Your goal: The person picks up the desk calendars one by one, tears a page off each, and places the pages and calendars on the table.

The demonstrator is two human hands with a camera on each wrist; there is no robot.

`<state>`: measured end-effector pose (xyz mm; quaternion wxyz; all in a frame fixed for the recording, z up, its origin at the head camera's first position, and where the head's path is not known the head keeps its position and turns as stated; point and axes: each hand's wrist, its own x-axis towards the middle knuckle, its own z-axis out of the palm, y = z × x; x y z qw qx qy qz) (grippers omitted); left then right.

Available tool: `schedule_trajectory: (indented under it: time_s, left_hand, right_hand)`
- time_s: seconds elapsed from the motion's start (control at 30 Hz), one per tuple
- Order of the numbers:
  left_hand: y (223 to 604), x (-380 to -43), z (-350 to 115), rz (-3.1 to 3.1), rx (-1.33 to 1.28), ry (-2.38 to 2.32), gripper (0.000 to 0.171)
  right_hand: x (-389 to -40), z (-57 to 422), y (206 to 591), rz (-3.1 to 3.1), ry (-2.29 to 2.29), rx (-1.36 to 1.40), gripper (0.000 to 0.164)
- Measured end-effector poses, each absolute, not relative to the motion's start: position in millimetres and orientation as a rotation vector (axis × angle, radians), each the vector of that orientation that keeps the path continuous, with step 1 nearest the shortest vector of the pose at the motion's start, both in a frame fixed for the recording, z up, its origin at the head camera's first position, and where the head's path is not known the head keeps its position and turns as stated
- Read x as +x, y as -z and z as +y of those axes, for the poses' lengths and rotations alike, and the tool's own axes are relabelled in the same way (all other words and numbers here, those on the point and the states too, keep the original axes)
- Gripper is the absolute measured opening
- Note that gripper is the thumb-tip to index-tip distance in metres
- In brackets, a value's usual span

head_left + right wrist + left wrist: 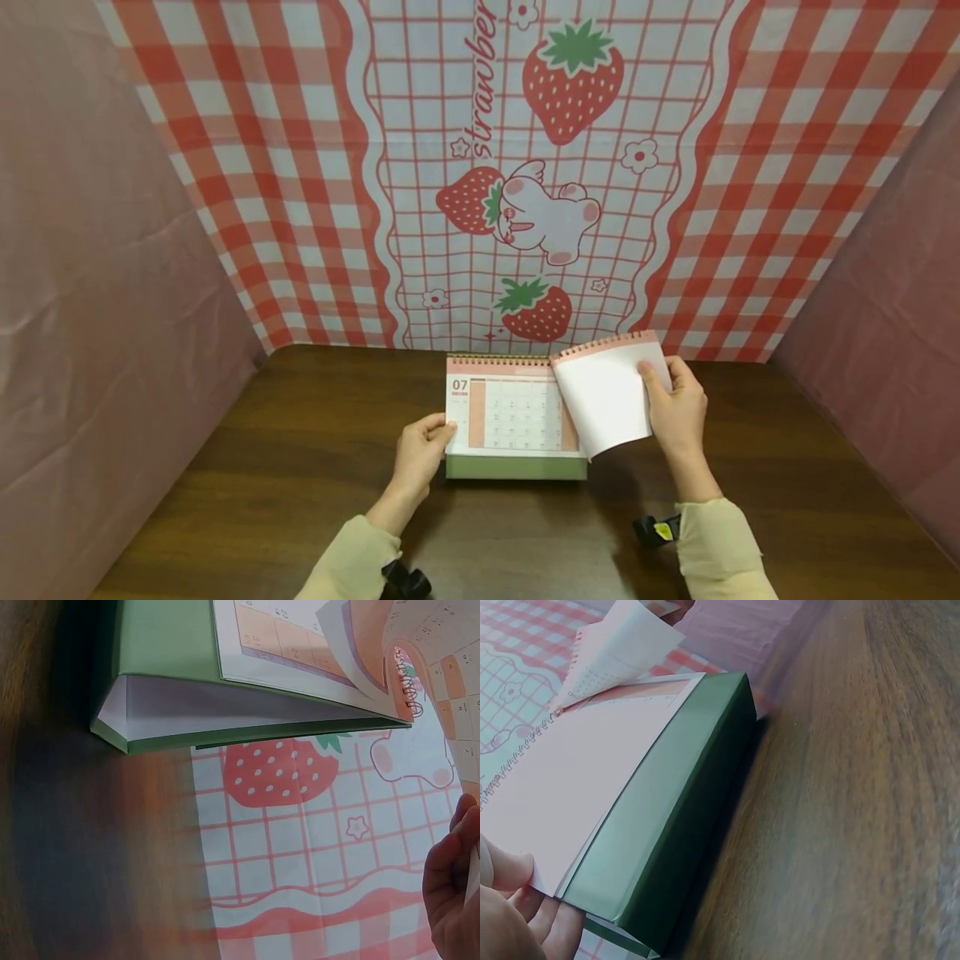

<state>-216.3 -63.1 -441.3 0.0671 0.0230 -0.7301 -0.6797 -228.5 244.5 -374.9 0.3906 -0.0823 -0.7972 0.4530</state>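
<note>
A spiral-bound desk calendar [517, 412] with a green base [517, 468] stands on the table, its "07" sheet facing me. My left hand [422, 450] pinches its left edge; in the left wrist view the thumb lies on the front sheet and the fingers go behind it. To the right, my right hand [681, 408] grips a calendar page [607, 396] by its right side, thumb on the blank face. The page slants up and away, its pink punched top edge off the coil along most of its length. Its left corner meets the coil [409, 682].
Brown wooden table [315, 500] lies under the calendar. Just behind stands a red-checked strawberry cloth [420, 250], and pink fabric walls [127, 292] close in both sides. Each wrist carries a small black camera [652, 531].
</note>
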Motion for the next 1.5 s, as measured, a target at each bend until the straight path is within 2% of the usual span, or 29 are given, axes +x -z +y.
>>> schedule_trajectory:
  time_s: [0.67,1.5]
  left_hand:
    - [439.8,-215.8,-67.9,-2.231,0.158,1.911,0.021]
    - [441.3,-217.0,-66.4,-2.228,0.141,1.953,0.021]
  right_hand:
    - [-223.1,250.5,388.3,-2.022,-1.132,-0.427,0.025]
    - [-231.1,262.3,383.2,-2.018,-1.075,-0.386,0.027]
